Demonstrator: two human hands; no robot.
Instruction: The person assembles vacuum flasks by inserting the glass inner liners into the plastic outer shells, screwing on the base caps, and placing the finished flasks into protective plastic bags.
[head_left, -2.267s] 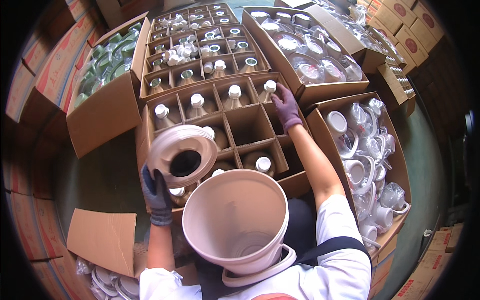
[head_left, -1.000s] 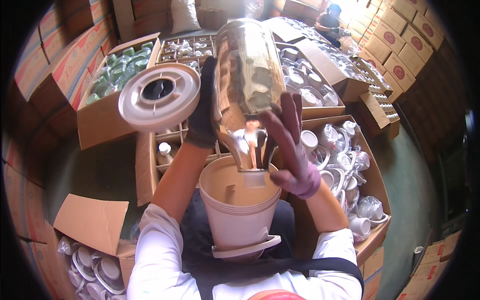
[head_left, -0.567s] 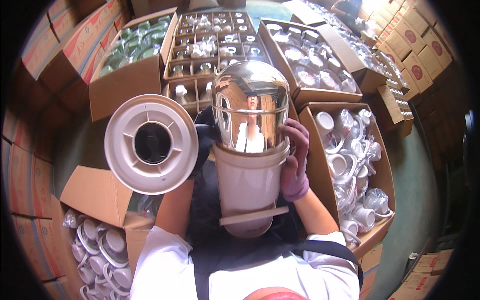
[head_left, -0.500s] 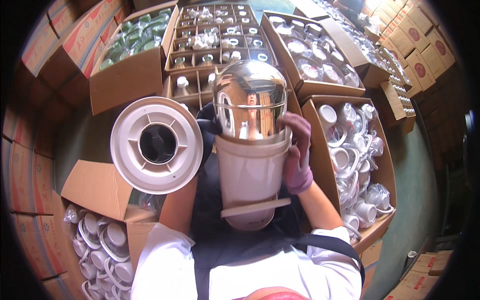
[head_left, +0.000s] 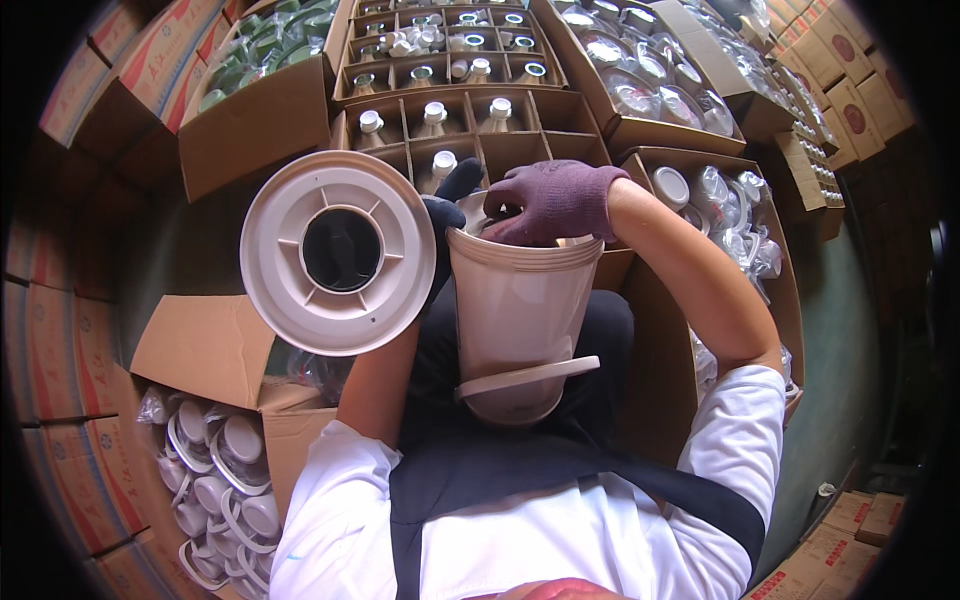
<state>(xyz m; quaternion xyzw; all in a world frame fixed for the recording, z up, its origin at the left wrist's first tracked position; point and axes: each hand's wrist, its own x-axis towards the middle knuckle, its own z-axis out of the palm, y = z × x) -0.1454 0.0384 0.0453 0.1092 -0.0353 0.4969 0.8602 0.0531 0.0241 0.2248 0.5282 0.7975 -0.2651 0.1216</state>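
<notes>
A tapered off-white plastic bucket-shaped container, its white carrying handle hanging across its lower part, stands tilted between my knees. My right hand, in a purple glove, arches over its mouth with curled fingers dipping inside the rim. What those fingertips hold is hidden. My left hand, in a dark glove, grips a round white ribbed plastic disc with a dark centre hole. This disc is left of the container and covers most of that hand. Some left fingers stick out beside the container's rim.
Ahead is a divided carton with silvery bottle-like liners. Open cartons of bagged white parts stand at lower left and right. Green parts fill a carton at upper left. Stacked boxes line the left side.
The shiny domed liner above the container is out of sight now. My right hand has moved from the container's side over its mouth. Disc and container have shifted slightly right.
</notes>
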